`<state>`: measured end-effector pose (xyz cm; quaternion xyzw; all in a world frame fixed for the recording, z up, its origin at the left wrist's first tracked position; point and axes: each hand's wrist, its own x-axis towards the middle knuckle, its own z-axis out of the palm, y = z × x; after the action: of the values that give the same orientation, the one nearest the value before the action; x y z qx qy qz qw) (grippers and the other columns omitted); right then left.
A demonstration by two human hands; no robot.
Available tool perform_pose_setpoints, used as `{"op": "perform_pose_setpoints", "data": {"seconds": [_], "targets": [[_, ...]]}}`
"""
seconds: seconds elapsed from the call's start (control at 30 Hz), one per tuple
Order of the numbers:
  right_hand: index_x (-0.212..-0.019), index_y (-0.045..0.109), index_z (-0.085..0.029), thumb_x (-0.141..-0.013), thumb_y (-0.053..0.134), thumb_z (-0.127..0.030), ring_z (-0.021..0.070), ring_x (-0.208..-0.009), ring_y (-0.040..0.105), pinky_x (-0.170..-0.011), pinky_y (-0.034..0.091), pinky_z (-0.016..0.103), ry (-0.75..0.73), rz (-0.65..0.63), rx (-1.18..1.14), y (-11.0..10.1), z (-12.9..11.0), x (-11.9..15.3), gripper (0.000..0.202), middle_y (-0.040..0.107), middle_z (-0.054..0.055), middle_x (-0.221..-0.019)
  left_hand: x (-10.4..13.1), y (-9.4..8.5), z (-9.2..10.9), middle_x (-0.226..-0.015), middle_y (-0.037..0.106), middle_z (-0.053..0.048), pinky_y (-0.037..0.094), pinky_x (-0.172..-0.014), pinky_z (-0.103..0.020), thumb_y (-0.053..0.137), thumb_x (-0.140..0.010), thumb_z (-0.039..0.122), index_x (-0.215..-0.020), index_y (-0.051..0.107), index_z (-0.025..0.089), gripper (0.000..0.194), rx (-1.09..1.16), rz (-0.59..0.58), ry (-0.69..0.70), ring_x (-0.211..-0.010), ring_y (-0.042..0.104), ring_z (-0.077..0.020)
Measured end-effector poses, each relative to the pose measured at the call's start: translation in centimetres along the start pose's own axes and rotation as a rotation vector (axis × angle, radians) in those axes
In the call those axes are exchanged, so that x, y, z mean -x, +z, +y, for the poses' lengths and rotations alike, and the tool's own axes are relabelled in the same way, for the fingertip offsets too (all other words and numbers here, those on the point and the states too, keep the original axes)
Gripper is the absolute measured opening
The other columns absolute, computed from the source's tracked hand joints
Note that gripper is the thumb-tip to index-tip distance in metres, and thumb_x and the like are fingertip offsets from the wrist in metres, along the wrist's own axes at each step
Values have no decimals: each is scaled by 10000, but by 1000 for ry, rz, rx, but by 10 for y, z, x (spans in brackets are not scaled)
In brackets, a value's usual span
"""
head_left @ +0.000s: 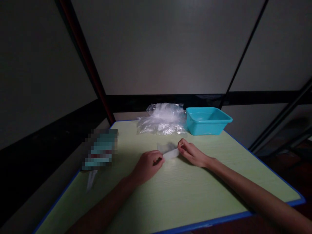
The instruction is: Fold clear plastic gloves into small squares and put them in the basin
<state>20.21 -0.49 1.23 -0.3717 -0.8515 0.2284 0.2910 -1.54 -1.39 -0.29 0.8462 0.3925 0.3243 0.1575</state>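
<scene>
A small, thin, translucent plastic piece (170,154) is stretched between my two hands, low over the table's middle. Its near edge shows as a whitish strip, and a see-through part lies behind it. I cannot tell whether it is a bag or a flat sheet. The left end is pinched by my left hand (149,165), its fingers curled and the thumb toward the plastic. My right hand (192,154) grips the other end between thumb and bent fingers. Past both hands, a crumpled heap of clear plastic bags (163,120) lies at the table's back edge.
The pale green table (185,198) has a blue edge. At its back right stands a turquoise plastic basin (207,127). A pixelated greenish item (101,151) lies at the left edge, with a thin whitish strip (91,180) beside it. Grey panels (165,48) rise behind.
</scene>
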Motion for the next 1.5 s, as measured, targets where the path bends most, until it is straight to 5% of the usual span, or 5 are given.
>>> {"op": "perform_pose_setpoints", "data": {"seconds": [0.17,0.3,0.6,0.9,1.5], "targets": [[-799,330,-201,-835,317,-262,81,-438,366,-416,292,189,153,54,-316,9,10,-20,72,351,-75,-530,-9,6,-5,-596,563,21,417,-484,-190,546,-648,168,-668,521,159,34,397,74,-330,-526,565,-107],[-793,343,-201,-798,352,-247,68,-374,341,-369,256,176,227,93,-328,17,14,-33,47,329,-94,-487,-14,5,-4,-617,522,64,386,-414,-168,599,-579,166,-851,480,166,297,539,126,-466,-462,537,-84],[-838,371,-194,-735,418,-254,74,-360,324,-352,217,173,272,206,-295,30,21,-43,128,348,-102,-444,-17,5,-7,-622,457,112,368,-358,-148,649,-511,138,-990,359,191,562,626,116,-545,-392,476,-42],[-808,330,-210,-600,440,-149,73,-344,354,-344,237,163,407,223,-342,27,16,-39,243,409,-112,-423,-22,1,-5,-589,453,113,364,-329,-137,583,-539,120,-921,356,188,450,603,100,-651,-452,551,-85],[-775,356,-201,-640,449,-151,98,-382,450,-370,310,188,404,302,-206,29,17,-38,171,489,-64,-489,-22,2,-3,-492,433,128,321,-350,-145,665,-440,119,-798,427,172,434,582,199,-600,-346,426,-42]]}}
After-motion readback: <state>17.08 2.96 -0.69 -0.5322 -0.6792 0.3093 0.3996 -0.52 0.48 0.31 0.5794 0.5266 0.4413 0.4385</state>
